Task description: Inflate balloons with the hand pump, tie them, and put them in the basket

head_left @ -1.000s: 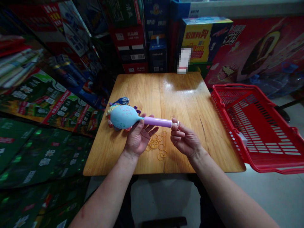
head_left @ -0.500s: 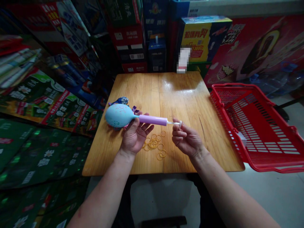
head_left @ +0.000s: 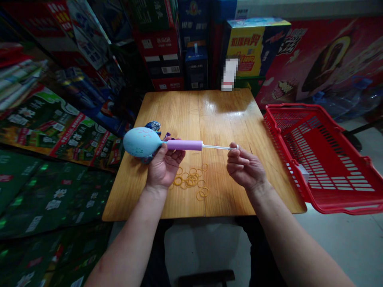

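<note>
The left hand [head_left: 164, 167] gripped a lilac balloon pump [head_left: 185, 145] capped by a blue balloon [head_left: 142, 142]; the right hand [head_left: 245, 167] pinched its plunger ring [head_left: 237, 147]. Rubber bands [head_left: 190, 181] lay between them, near the tabletop's [head_left: 227, 199] front edge.

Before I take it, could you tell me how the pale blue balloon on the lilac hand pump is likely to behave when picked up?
The balloon looks taut and thin-skinned, so it is probably very light for its size and fairly fragile. Its round shape suggests it would roll on the wooden table if let go.
</note>
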The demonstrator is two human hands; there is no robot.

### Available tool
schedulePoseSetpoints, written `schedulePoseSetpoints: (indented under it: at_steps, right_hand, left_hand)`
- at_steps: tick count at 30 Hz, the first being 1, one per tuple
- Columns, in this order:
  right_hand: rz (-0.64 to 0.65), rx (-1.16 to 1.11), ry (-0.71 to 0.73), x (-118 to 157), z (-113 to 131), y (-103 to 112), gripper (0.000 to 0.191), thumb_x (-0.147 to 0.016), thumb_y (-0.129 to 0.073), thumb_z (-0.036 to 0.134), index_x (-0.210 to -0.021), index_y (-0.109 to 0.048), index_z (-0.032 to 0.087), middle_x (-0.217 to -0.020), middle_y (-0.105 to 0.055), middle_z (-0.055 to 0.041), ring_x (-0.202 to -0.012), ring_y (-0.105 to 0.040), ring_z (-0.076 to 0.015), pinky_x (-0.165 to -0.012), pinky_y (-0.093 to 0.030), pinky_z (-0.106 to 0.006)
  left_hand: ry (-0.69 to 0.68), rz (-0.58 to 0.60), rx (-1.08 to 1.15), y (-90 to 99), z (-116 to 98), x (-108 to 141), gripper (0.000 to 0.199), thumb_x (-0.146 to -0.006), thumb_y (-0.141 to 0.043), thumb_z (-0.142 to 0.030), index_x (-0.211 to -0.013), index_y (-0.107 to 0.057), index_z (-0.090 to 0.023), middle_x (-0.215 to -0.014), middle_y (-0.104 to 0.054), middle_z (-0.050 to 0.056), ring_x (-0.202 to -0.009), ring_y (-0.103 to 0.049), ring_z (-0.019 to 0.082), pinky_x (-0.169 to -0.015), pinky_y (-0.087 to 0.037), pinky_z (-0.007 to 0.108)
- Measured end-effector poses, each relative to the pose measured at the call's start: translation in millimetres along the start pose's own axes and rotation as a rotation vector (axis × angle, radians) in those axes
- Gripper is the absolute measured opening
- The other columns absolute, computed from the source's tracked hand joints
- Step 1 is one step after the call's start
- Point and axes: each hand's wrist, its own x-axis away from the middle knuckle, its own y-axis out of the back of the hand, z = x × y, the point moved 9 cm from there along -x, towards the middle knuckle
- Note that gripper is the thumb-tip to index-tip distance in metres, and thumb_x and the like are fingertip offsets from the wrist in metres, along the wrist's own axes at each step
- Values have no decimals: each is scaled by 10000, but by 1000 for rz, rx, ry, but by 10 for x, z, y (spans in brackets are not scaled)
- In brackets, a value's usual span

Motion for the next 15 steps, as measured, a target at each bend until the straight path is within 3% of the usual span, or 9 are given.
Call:
schedulePoseSetpoints:
  at_steps: [2, 5, 9, 15]
  right_hand:
    - [-10, -11, 9, 9, -1, 7, 130, -1027, -557, 112, -1002, -676, 158, -731, -687, 54, -422, -417, 15, -454, -393, -87]
    - [-52, -11, -54, -9, -176, 40, 110, -1022, -581, 120, -992, -681, 153, -712, -675, 49, -419, -405, 2, -441, -390, -102]
    - [-48, -15, -62, -57, -313, 40, 71, -1005, -619, 120, -992, -685, 143, -712, -670, 44, -412, -367, 5, -437, -370, -105]
    - [-22, 41, -83, -54, -251, 22, 62, -980, -657, 120, -1015, -683, 164, -735, -688, 46, -435, -379, 6, -448, -373, -95]
  left_hand:
    - [-6, 10, -22, -2, -15, 20, 283, -936, -764, -359, -1206, -723, -284, -1220, -781, 45, -1169, -724, 238, -1019, -580, 414]
    - [81, 41, -23, -72, 155, 117, 290, -949, -751, -354, -1227, -719, -276, -1240, -774, 61, -1147, -731, 255, -1007, -589, 475]
    - [139, 33, -2, -144, 352, 200, 261, -933, -765, -328, -1180, -738, -247, -1216, -781, 74, -1121, -740, 250, -992, -594, 447]
    - [138, -13, 7, -75, 301, 100, 230, -919, -771, -326, -1128, -742, -235, -1168, -792, 79, -1083, -749, 229, -979, -595, 396]
